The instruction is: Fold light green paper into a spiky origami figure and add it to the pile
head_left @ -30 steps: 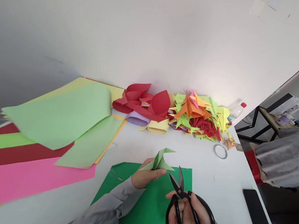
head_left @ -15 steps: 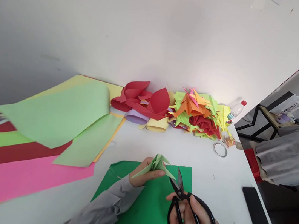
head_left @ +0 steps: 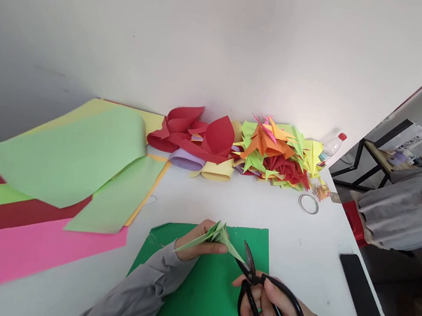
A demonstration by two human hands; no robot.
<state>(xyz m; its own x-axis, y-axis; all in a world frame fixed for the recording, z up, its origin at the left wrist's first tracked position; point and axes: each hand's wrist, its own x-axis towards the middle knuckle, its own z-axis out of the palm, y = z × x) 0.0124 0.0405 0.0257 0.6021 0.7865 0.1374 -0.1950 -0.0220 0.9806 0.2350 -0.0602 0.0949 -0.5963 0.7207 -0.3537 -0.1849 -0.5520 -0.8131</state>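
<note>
Left hand (head_left: 195,241) pinches a folded green paper (head_left: 218,236); right hand (head_left: 278,312) grips black scissors (head_left: 266,299), blades parted at its tip. No writing is readable.

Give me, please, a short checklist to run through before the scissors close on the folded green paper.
1. Left hand grips the folded paper firmly: ok.
2. Right hand has fingers through the scissors handles: ok.
3. Blades open and at the paper's pointed tip: ok.
4. Left fingers clear of the blades: ok, they sit at the paper's other end.
5. Exact cut line between the blades: cannot tell.
6. Dark green sheet lies flat underneath on the table: ok.
</note>
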